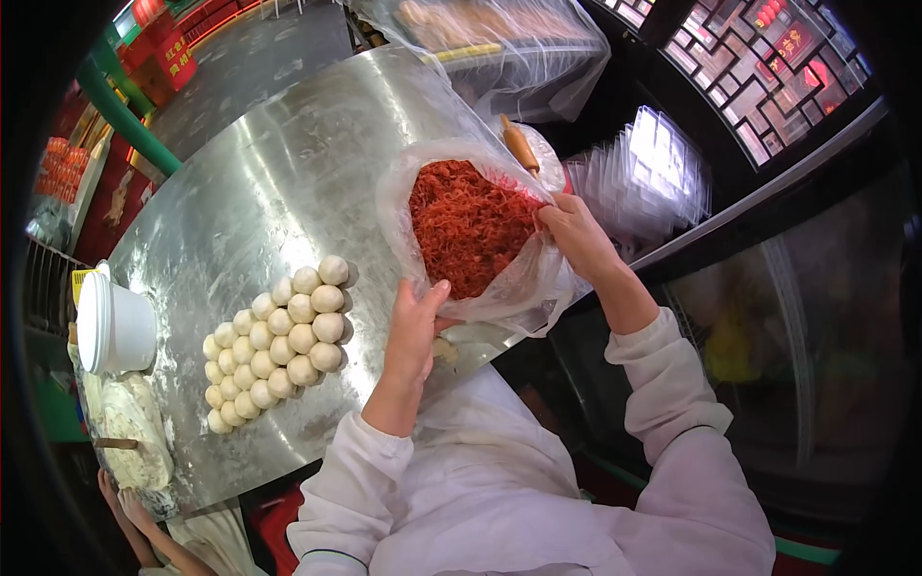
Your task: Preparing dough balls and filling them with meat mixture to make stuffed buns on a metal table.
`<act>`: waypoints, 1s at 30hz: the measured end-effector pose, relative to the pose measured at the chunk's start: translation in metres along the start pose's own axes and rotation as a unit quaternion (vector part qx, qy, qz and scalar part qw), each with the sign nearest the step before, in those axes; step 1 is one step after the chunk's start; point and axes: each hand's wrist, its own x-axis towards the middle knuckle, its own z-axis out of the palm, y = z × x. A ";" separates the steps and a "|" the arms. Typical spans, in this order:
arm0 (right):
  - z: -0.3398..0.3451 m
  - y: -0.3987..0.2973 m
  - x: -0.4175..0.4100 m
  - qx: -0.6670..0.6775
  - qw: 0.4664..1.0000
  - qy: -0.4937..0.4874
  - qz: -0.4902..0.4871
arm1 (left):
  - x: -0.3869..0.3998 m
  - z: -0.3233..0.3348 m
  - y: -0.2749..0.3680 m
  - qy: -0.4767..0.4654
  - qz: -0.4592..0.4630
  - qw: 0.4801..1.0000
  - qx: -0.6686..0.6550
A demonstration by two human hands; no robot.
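A clear plastic bag (403, 187) lies with its mouth spread wide at the right part of the steel table. Reddish-orange shredded food (464, 223) fills it. My left hand (410, 335) grips the near rim of the bag, thumb on the inside and fingers hidden beneath. On the far right, my right hand (580, 234) pinches the bag's edge between thumb and fingers. To the left of my left hand, dough balls (281, 349) sit in close rows on the metal, touching one another and dusted with flour.
The steel table (238, 187) has a white plastic tub (119, 324) and a flattened dough mass (133, 432) at its left end, near another person's hands (133, 504). A wooden rolling pin (520, 147), stacked clear plastic boxes (648, 173) and a plastic-covered tray (504, 65) stand beyond the bag.
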 end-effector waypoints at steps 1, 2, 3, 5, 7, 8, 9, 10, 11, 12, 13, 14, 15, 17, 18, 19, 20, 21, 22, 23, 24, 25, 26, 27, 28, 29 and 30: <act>-0.006 0.002 -0.001 -0.001 1.000 0.003 0.000 | 0.000 0.002 0.002 -0.007 -0.004 1.000 -0.001; -0.013 0.006 -0.002 -0.031 0.999 -0.007 0.020 | -0.002 0.003 0.002 -0.010 -0.004 1.000 -0.001; -0.014 0.003 -0.002 -0.061 0.997 -0.024 0.038 | -0.004 0.003 0.000 -0.008 -0.012 1.000 0.004; -0.018 -0.005 -0.005 -0.101 0.994 -0.033 0.017 | -0.002 0.002 0.000 -0.002 -0.019 1.000 0.007; -0.017 -0.009 -0.012 -0.139 0.990 -0.036 0.004 | 0.000 0.002 0.000 -0.027 0.009 0.999 0.038; -0.016 -0.009 -0.011 -0.151 0.987 -0.050 -0.005 | -0.002 -0.001 -0.003 -0.026 0.007 0.999 0.037; -0.015 -0.009 -0.006 -0.162 0.985 -0.061 -0.017 | 0.000 -0.004 -0.004 -0.023 0.007 0.999 0.045; -0.018 -0.006 -0.006 -0.163 0.985 -0.059 -0.019 | 0.001 -0.006 -0.004 -0.020 0.006 0.998 0.054; -0.025 0.000 -0.007 -0.195 0.979 -0.052 -0.013 | 0.002 -0.007 -0.004 -0.022 0.008 0.998 0.053; -0.026 -0.001 -0.010 -0.227 0.973 -0.049 -0.007 | 0.001 -0.008 -0.005 -0.022 0.007 0.998 0.052; -0.028 -0.003 -0.012 -0.227 0.973 -0.051 -0.008 | -0.001 -0.008 -0.005 -0.023 0.007 0.998 0.050; -0.032 -0.008 -0.015 -0.247 0.967 -0.059 -0.001 | -0.001 -0.009 -0.004 -0.021 0.007 0.999 0.049; -0.034 -0.021 -0.022 -0.268 0.961 -0.066 0.009 | -0.004 -0.007 0.000 0.022 0.007 0.996 0.082; -0.033 -0.041 -0.033 -0.293 0.952 -0.080 0.024 | -0.008 -0.005 0.002 0.065 0.007 0.991 0.115; -0.031 -0.040 -0.039 -0.391 0.916 -0.004 -0.093 | -0.009 -0.003 -0.001 0.127 0.127 0.959 0.220; -0.027 -0.045 -0.043 -0.476 0.851 0.070 -0.209 | -0.013 0.001 0.003 0.188 0.244 0.897 0.318; -0.023 -0.057 -0.046 -0.461 0.853 0.062 -0.237 | -0.020 0.006 0.009 0.183 0.286 0.867 0.364; -0.021 -0.059 -0.045 -0.463 0.852 0.063 -0.236 | -0.023 0.012 0.013 0.182 0.286 0.868 0.364; -0.020 -0.060 -0.042 -0.446 0.851 0.013 -0.276 | -0.025 0.017 0.015 0.104 0.323 0.850 0.404; -0.019 -0.061 -0.040 -0.427 0.847 -0.037 -0.315 | -0.026 0.023 0.015 0.027 0.357 0.823 0.440; -0.015 -0.055 -0.035 -0.407 0.858 -0.075 -0.304 | -0.026 0.030 0.013 -0.002 0.389 0.792 0.472; -0.013 -0.047 -0.031 -0.407 0.858 -0.076 -0.305 | -0.024 0.033 0.008 -0.001 0.389 0.791 0.471; -0.011 -0.039 -0.028 -0.446 0.850 -0.114 -0.257 | -0.022 0.034 0.001 -0.042 0.377 0.765 0.521; -0.009 -0.033 -0.024 -0.482 0.837 -0.153 -0.208 | -0.021 0.036 -0.002 -0.081 0.362 0.735 0.568; -0.009 -0.030 -0.025 -0.553 0.802 -0.194 -0.114 | -0.025 0.038 -0.003 -0.085 0.333 0.739 0.579; -0.008 -0.028 -0.026 -0.553 0.802 -0.196 -0.115 | -0.026 0.036 -0.005 -0.082 0.332 0.740 0.580; -0.005 -0.031 -0.030 -0.559 0.792 -0.216 -0.113 | -0.026 0.033 -0.008 -0.095 0.340 0.728 0.588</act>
